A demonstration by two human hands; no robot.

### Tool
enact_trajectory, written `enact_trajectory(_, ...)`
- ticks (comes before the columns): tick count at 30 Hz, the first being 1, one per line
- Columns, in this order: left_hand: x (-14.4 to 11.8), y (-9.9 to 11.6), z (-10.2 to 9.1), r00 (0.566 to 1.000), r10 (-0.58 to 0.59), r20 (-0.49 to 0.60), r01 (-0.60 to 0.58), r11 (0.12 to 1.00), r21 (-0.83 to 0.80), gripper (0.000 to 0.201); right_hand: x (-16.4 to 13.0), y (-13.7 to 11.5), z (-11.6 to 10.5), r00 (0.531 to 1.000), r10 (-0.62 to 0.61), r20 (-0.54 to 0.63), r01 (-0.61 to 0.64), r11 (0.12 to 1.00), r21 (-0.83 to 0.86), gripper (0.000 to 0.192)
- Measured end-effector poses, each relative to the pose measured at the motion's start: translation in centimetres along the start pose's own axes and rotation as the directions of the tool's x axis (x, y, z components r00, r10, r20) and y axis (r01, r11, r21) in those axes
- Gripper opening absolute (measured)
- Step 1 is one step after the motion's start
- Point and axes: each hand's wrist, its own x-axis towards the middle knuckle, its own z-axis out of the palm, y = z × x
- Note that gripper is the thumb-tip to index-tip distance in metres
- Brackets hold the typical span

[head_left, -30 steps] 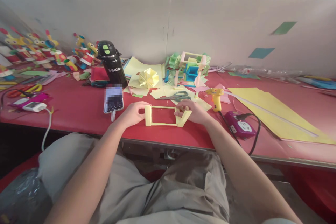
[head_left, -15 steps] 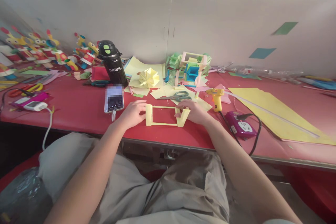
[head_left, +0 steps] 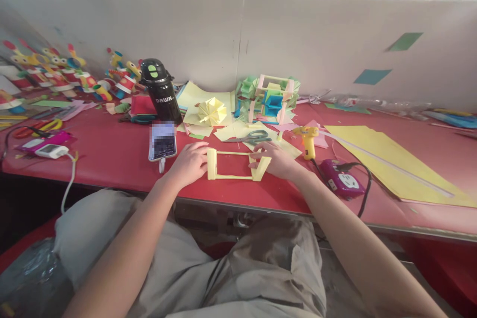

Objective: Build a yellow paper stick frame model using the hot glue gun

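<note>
The 2 hands [head_left: 275,159] grip a pale-yellow paper frame [head_left: 212,165] by opposite ends; green-handled scissors [head_left: 246,137] lie just beyond it.

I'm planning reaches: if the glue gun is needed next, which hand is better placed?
Probably the right hand: the glue gun is nearer it, while the left hand is at the pale yellow frame's opposite end.

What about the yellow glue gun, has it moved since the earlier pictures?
No. Against the blue patch on the board, the yellow glue gun shows no shift, left or right.
</note>
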Motion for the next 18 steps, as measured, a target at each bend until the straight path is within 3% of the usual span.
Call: enact_trajectory(18,0.0,-0.08,0.08,0.996,-0.007,0.085,0.0,0.996,0.085,0.029,-0.62,-1.12,0.39,0.994,0.043,-0.097,-0.036,0.997,0.066,0.023)
